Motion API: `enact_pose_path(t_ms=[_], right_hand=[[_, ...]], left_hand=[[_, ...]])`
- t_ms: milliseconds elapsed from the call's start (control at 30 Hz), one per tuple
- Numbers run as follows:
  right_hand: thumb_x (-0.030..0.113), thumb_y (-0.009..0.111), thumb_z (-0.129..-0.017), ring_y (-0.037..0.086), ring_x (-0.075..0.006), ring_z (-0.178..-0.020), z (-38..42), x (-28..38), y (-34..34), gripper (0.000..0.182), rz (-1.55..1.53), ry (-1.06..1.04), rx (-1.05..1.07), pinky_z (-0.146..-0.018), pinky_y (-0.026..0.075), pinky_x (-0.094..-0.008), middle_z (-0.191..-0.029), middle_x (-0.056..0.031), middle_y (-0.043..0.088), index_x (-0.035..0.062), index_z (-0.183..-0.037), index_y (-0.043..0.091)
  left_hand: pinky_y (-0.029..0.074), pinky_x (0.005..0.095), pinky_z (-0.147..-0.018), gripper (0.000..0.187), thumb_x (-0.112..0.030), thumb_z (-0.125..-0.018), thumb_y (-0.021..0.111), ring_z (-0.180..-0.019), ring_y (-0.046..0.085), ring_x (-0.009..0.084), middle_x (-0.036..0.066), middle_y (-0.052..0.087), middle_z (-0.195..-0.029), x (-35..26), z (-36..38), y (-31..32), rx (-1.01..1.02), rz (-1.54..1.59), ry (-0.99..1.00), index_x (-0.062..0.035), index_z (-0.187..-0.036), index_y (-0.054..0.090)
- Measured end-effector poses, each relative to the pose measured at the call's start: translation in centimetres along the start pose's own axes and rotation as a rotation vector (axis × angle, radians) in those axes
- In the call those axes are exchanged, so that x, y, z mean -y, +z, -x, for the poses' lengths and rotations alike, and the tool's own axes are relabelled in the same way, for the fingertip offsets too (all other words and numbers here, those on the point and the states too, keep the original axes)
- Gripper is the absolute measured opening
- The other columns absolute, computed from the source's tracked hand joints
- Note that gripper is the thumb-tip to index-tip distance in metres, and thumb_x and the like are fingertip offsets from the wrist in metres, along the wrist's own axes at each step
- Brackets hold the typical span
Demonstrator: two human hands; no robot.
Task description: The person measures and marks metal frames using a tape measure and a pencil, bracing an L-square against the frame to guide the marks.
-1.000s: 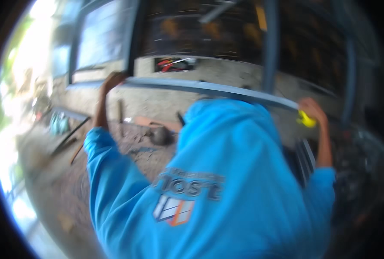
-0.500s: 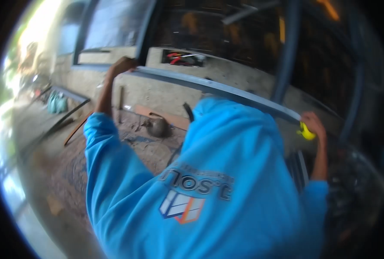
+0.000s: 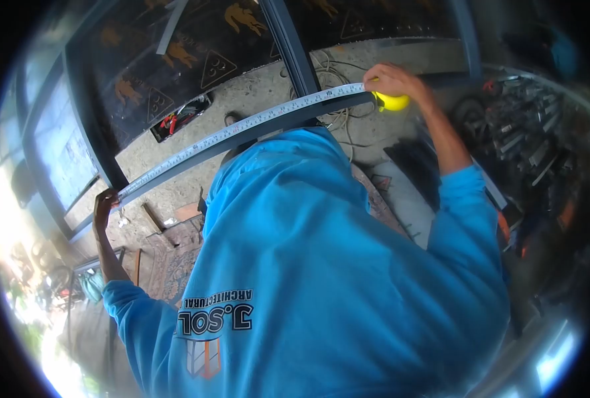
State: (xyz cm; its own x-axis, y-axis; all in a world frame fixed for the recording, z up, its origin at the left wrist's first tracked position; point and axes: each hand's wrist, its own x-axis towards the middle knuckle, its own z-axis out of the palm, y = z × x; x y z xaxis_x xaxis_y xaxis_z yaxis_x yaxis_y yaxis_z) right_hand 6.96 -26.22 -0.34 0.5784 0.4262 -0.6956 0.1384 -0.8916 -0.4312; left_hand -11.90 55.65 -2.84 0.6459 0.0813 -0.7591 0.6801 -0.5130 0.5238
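The left hand (image 3: 104,202) closes its fingers (image 3: 100,211) around the free end of the tape (image 3: 242,127), pinning it to the end of the bar (image 3: 288,116). The right hand (image 3: 391,81) wraps the yellow case (image 3: 393,101), fingers curled over it at the bar's other end. The tape lies flat along the bar's top face, above the blue hoodie (image 3: 321,265). A second ago the graduations were not legible and the bar was lower and nearer level; now the marks face the camera and the bar slants up to the right. The reading at the case probably cannot be taken: lens blur hides the numerals. Behind stands a dark frame (image 3: 295,46); metal stock (image 3: 527,142) lies at right.
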Motion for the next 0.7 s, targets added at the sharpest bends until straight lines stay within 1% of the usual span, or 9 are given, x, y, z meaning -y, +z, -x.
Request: enact_pose_path(t_ms=[33,100,133,233,333,467,533,633,700], right_hand=[[0.027,0.061,-0.081,0.064,-0.0293,-0.084,0.2,-0.3,0.3,0.029,-0.017,0.011,0.002,-0.077,0.047,-0.0379,-0.086,-0.0162,0.068,0.0032,-0.094,0.070],[0.031,0.057,-0.077,0.062,-0.0310,-0.071,-0.3,-1.0,0.9,0.033,0.001,-0.048,-0.066,-0.068,0.047,-0.0394,-0.074,-0.0169,0.064,0.0034,-0.090,0.069],[0.032,0.057,-0.077,0.061,-0.0300,-0.069,-0.5,-1.3,1.0,0.033,0.014,-0.072,-0.082,-0.068,0.047,-0.0390,-0.072,-0.0164,0.063,0.0034,-0.090,0.069],[0.032,0.056,-0.077,0.062,-0.0302,-0.069,-0.4,-1.8,1.7,0.034,0.011,-0.088,-0.154,-0.069,0.047,-0.0389,-0.072,-0.0164,0.063,0.0034,-0.090,0.069],[0.033,0.056,-0.076,0.062,-0.0300,-0.070,-0.3,-1.8,2.0,0.035,0.009,-0.105,-0.206,-0.069,0.047,-0.0381,-0.073,-0.0164,0.063,0.0033,-0.090,0.069],[0.033,0.057,-0.076,0.062,-0.0303,-0.070,-0.1,-1.1,1.5,0.035,0.023,-0.064,-0.137,-0.069,0.047,-0.0383,-0.073,-0.0166,0.064,0.0031,-0.090,0.069],[0.033,0.057,-0.076,0.062,-0.0307,-0.070,-0.1,-1.4,1.8,0.035,0.005,-0.119,-0.227,-0.069,0.047,-0.0385,-0.072,-0.0169,0.063,0.0026,-0.089,0.069],[0.032,0.056,-0.077,0.062,-0.0306,-0.068,-0.1,-1.0,1.3,0.034,0.018,-0.057,-0.128,-0.068,0.047,-0.0388,-0.071,-0.0172,0.063,0.0027,-0.088,0.069],[0.032,0.057,-0.076,0.062,-0.0303,-0.068,-0.2,-0.8,1.1,0.033,0.018,-0.057,-0.117,-0.067,0.047,-0.0388,-0.071,-0.0173,0.062,0.0030,-0.088,0.069]], left_hand=[[0.049,0.0292,-0.075,0.026,-0.027,-0.079,0.058,-0.079,0.059,0.0128,0.002,0.059,-0.087,-0.5,0.2,0.0,0.025,0.001,0.015,-0.0049,-0.093,0.063],[0.049,0.0288,-0.075,0.024,-0.025,-0.079,0.059,-0.080,0.059,0.0126,0.003,0.058,-0.087,-0.6,-0.2,-0.1,0.035,-0.020,-0.071,-0.0049,-0.092,0.062],[0.049,0.0288,-0.075,0.024,-0.025,-0.079,0.059,-0.080,0.059,0.0126,0.003,0.058,-0.087,-0.5,-0.4,-0.3,0.043,-0.025,-0.077,-0.0049,-0.092,0.062],[0.049,0.0291,-0.075,0.020,-0.021,-0.080,0.060,-0.080,0.060,0.0134,0.003,0.059,-0.086,-1.8,0.2,0.3,0.040,-0.060,-0.089,-0.0048,-0.091,0.062],[0.051,0.0309,-0.076,0.015,-0.016,-0.080,0.059,-0.080,0.061,0.0148,0.004,0.059,-0.085,-1.7,0.0,0.2,-0.018,0.003,-0.142,-0.0047,-0.090,0.062],[0.051,0.0305,-0.075,0.015,-0.016,-0.080,0.059,-0.080,0.061,0.0146,0.004,0.059,-0.085,-2.7,0.4,0.6,-0.010,-0.015,-0.142,-0.0047,-0.090,0.062],[0.051,0.0306,-0.075,0.016,-0.017,-0.080,0.058,-0.079,0.061,0.0145,0.003,0.059,-0.084,-2.8,0.4,0.6,0.005,-0.023,-0.133,-0.0051,-0.090,0.062],[0.051,0.0307,-0.075,0.016,-0.017,-0.079,0.058,-0.079,0.061,0.0145,0.003,0.059,-0.084,-2.6,0.2,0.6,-0.015,-0.047,-0.164,-0.0056,-0.090,0.062],[0.051,0.0310,-0.076,0.016,-0.017,-0.079,0.058,-0.079,0.061,0.0147,0.004,0.060,-0.084,-2.6,0.1,0.5,-0.009,-0.051,-0.156,-0.0056,-0.090,0.063]])
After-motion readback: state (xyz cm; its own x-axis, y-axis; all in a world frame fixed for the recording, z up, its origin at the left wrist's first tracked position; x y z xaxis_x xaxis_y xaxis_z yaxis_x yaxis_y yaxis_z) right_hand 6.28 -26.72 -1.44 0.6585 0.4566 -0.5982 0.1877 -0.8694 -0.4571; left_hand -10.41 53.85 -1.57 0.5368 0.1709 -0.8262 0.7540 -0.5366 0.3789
